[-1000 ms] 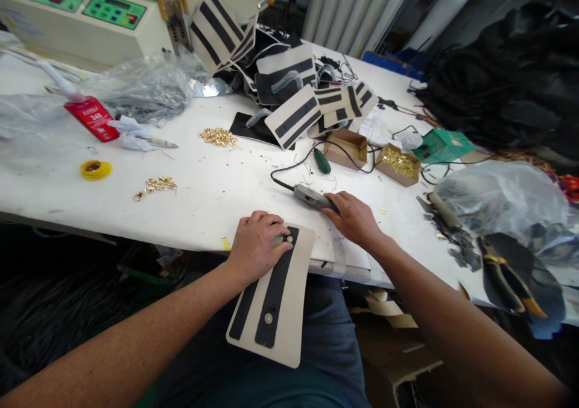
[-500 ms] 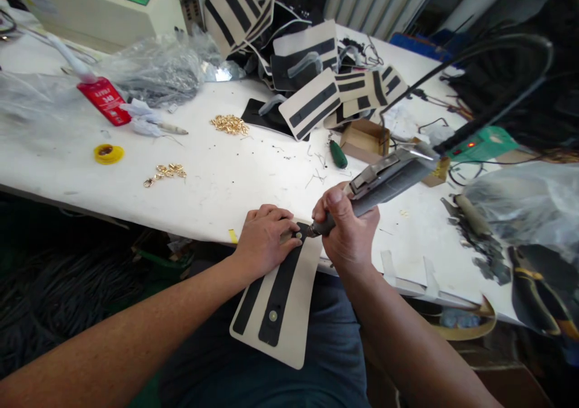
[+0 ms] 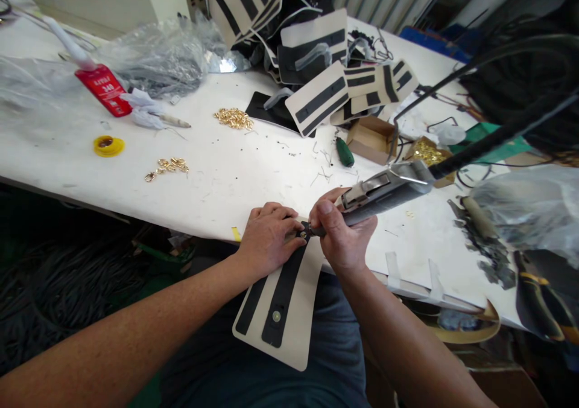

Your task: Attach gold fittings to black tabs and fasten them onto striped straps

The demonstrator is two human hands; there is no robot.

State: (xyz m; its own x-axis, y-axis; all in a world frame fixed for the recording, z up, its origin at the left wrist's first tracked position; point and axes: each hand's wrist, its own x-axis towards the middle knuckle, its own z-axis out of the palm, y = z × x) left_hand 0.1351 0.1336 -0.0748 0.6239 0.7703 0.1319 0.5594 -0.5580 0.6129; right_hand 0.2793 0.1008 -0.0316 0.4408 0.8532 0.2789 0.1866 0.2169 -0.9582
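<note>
A cream panel with black strips (image 3: 296,293) hangs over the table's front edge above the lap, with a round metal stud near its lower end. My left hand (image 3: 270,239) presses on its upper end, thumb and fingertips around another stud on the black strip. My right hand (image 3: 346,233) is wrapped round a grey pneumatic tool (image 3: 384,194) with a lever and a black hose. The tool's narrow tip meets the black strip just right of my left fingertips; the exact contact is too small to tell.
On the white table (image 3: 217,203) are gold clasps (image 3: 233,118), yellow tape (image 3: 108,146), a red tube (image 3: 104,90), a green-handled tool (image 3: 344,152) and small boxes (image 3: 371,136). Striped panels (image 3: 316,97) pile up at the back. Pliers (image 3: 538,296) lie right.
The tool in my right hand has shifted slightly left and down, its tip closer to my left fingertips. The view has moved a little, uncovering the box of gold pieces behind the tool.
</note>
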